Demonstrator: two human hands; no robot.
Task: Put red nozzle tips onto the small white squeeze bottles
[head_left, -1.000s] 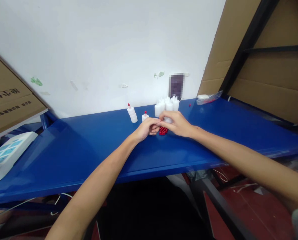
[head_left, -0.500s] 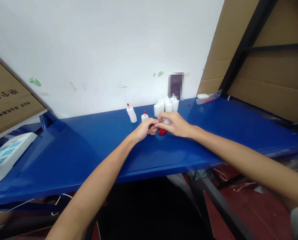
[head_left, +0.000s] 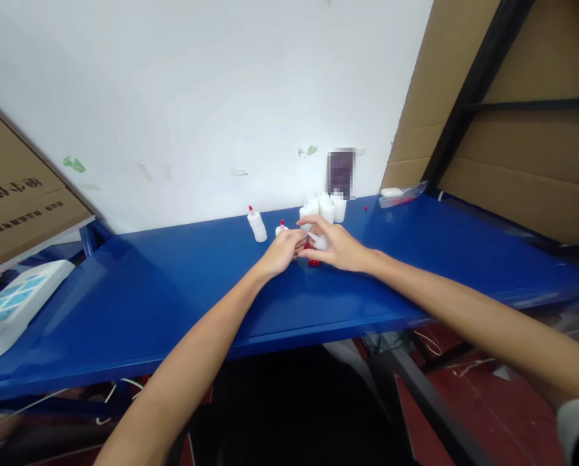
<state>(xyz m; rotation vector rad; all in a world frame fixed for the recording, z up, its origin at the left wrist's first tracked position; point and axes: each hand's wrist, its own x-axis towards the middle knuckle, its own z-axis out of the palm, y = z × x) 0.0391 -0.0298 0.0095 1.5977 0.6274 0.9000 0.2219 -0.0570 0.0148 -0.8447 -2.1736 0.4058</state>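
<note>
Both my hands meet over a blue table (head_left: 173,291) near the wall. My right hand (head_left: 335,246) is curled round a small white bottle (head_left: 320,242). My left hand (head_left: 282,249) is pinched shut at that bottle's left side; what its fingertips hold is too small to make out. A little heap of red caps (head_left: 313,261) lies under the hands. Behind them stand a capped white bottle (head_left: 257,224), a shorter capped bottle (head_left: 280,228) and a cluster of uncapped white bottles (head_left: 326,207).
A white device with blue keys (head_left: 12,304) sits at the table's left end below a cardboard box (head_left: 12,207). A clear plastic bag (head_left: 399,193) lies at the back right. Cardboard and a black frame (head_left: 469,90) stand on the right. A stray red cap (head_left: 366,208) lies near the wall.
The view shifted slightly. My right hand turned so the white bottle now shows in its fingers, and both hands moved a little lower over the red caps.
</note>
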